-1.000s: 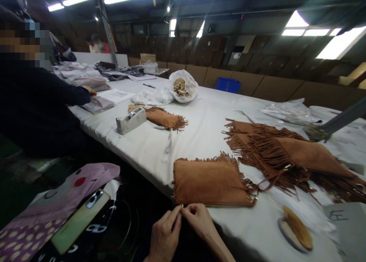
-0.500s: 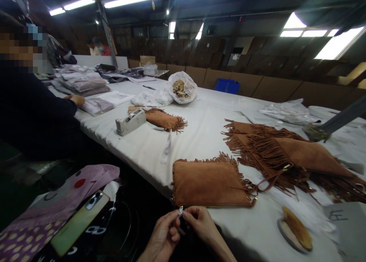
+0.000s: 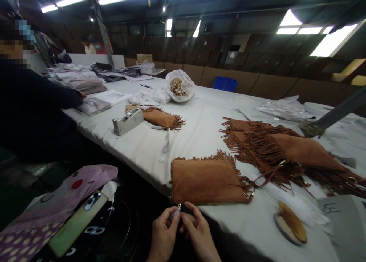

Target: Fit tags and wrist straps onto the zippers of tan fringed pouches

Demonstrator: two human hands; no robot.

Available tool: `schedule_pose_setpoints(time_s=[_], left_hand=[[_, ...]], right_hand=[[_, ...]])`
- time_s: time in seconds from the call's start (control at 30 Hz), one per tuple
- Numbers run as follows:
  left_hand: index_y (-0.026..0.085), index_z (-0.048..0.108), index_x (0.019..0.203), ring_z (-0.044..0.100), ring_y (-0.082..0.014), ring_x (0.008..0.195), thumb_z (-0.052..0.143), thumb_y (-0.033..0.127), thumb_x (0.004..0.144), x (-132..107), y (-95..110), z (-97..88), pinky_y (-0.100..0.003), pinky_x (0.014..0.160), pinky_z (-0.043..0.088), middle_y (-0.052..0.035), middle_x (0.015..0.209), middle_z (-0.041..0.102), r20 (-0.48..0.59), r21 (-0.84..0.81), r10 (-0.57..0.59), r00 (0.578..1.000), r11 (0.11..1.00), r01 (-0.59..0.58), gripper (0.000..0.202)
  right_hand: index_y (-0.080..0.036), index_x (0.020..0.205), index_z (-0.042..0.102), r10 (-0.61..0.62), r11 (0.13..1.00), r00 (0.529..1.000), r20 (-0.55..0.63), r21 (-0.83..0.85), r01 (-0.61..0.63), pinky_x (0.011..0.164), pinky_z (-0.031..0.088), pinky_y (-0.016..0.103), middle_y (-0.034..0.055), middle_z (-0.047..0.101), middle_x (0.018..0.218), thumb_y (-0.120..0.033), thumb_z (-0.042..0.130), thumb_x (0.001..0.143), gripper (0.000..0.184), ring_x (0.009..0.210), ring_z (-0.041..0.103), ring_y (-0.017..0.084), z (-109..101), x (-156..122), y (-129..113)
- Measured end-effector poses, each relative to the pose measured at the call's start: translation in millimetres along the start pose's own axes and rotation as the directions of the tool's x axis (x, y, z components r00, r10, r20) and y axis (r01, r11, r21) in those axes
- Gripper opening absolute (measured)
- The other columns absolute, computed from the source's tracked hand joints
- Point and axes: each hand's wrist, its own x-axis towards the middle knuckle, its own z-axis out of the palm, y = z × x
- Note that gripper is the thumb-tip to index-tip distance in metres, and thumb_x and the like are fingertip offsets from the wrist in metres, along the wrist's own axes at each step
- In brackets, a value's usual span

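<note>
A tan suede clutch bag (image 3: 206, 180) with fringe lies flat at the table's front edge. Its zipper pull (image 3: 179, 205) hangs over the edge toward me, with a small whitish wrap around or beside it. My left hand (image 3: 164, 233) pinches this whitish bit at the pull between thumb and fingers. Close against it is my right hand (image 3: 198, 233), its index finger raised apart from the thumb and the other fingers curled. Nothing clear shows in the right hand. The fingers hide most of the wrap.
More fringed bags (image 3: 303, 151) pile up on the right; another (image 3: 162, 118) lies behind a tape dispenser (image 3: 128, 122). A brush (image 3: 291, 222) sits front right. Further back is a plastic bag (image 3: 180, 86). A phone (image 3: 78, 224) rests lower left, near a co-worker's dark sleeve (image 3: 37, 90).
My right index finger has lifted and spread from the thumb. Both hands have turned more upright at the zipper pull. The whole view has shifted slightly.
</note>
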Motion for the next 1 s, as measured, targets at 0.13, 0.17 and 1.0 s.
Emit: schedule_pose_setpoints(time_s=[0.13,0.17,1.0], left_hand=[[0.02,0.067,0.092,0.067,-0.0182,0.079,0.057,0.044,0.085,2,7,-4.9,-0.025,0.072,0.049,-0.0048,0.084,0.072,0.062,-0.061,0.062,0.996,0.996,-0.058,0.026],[0.02,0.064,0.093,0.066,-0.0166,0.075,0.057,0.044,0.085,3,9,-4.6,-0.024,0.068,0.049,-0.004,0.08,0.072,0.087,-0.137,0.045,0.995,0.99,-0.033,0.026],[0.021,0.058,0.108,0.035,-0.0034,0.026,0.063,0.057,0.077,17,0,-39.9,-0.016,0.03,0.018,0.0032,0.057,0.061,0.475,-0.138,-0.27,0.838,0.917,0.373,0.048]], right_hand=[[-0.022,0.125,0.042,0.017,0.947,0.999,0.045,0.321,-0.03,0.045,0.034,0.018,0.004,0.068,0.087,-0.035,0.082,0.063,0.075,0.055,0.053,0.009,18,0,2],[-0.024,0.127,0.04,0.026,0.924,0.998,0.06,0.379,-0.047,0.044,0.034,0.017,0.0031,0.067,0.087,-0.033,0.083,0.063,0.077,0.054,0.051,0.008,20,0,1],[-0.013,0.101,0.068,-0.205,0.903,0.964,-0.169,-0.412,0.119,0.044,0.043,0.026,0.007,0.068,0.067,-0.06,0.061,0.074,0.055,0.049,0.057,0.016,-72,-10,-56]])
